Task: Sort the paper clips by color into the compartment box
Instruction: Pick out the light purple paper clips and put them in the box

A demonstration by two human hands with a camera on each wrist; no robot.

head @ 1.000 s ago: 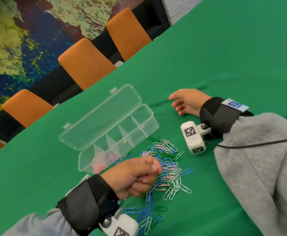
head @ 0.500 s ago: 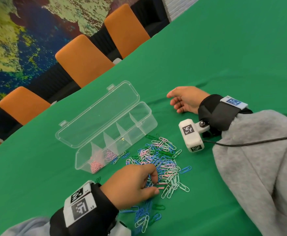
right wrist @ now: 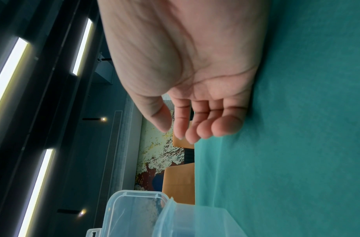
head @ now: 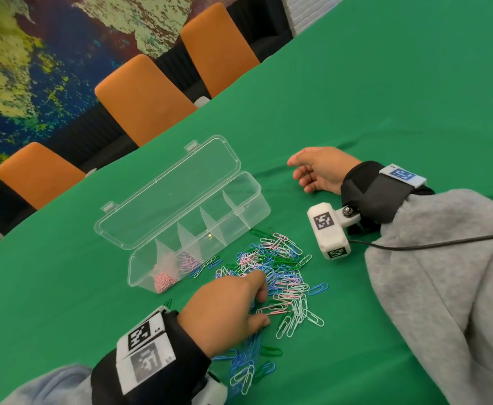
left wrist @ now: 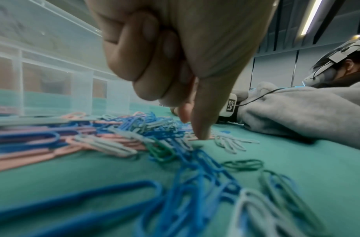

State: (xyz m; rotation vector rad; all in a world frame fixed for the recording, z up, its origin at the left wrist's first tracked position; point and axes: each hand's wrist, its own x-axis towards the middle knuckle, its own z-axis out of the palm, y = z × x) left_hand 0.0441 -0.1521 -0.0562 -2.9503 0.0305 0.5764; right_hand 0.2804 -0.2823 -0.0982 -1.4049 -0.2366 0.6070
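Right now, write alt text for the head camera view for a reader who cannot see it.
A person's left hand reaches into a loose pile of paper clips on a green table, beside an open clear compartment box with pink clips in two end compartments. The right hand rests idle, fingers loosely curled, beyond the pile.

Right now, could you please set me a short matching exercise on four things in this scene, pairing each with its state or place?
Things:
1. left hand
2. right hand
3. compartment box
4. pink clips

States or places:
A. lid open, most sections holding nothing
B. lying in the box's end section
C. resting idle on the green cloth, fingers relaxed
D. fingertips down in the loose pile

Pairs: 1-D, 2-C, 3-A, 4-B
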